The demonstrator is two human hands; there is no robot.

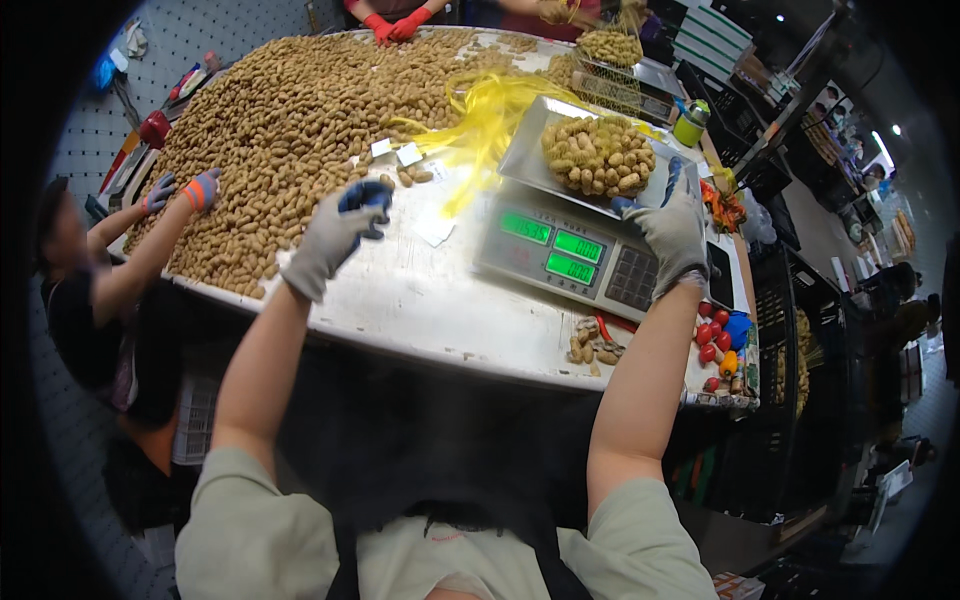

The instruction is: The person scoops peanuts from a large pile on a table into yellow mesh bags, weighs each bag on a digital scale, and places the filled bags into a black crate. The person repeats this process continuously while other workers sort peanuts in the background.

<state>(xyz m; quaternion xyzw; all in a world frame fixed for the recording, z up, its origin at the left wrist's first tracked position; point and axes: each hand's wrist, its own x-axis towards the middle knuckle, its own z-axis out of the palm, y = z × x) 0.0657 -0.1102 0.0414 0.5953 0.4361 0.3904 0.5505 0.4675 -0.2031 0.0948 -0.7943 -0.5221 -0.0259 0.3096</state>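
Observation:
A yellow net bag of peanuts in the shell [598, 156] rests on the metal pan of a digital scale [517, 154], whose green displays are lit. My right hand [667, 225], in a grey glove with dark blue fingertips, is at the pan's right side beside the bag, fingers apart; whether it touches the pan is unclear. My left hand [341, 232], gloved alike, hovers over the white tabletop near the peanut pile [277, 135]. Its fingers are curled, and nothing shows between them. Yellow netting [487, 112] lies left of the scale.
Small white tags [409, 154] and loose peanuts lie mid-table. Cherry tomatoes [706, 334] and a phone [720, 274] are at the right edge, by black crates. Co-workers' gloved hands are at the left [201, 189] and far side [394, 28]. A green-lidded bottle [690, 124] stands behind the scale.

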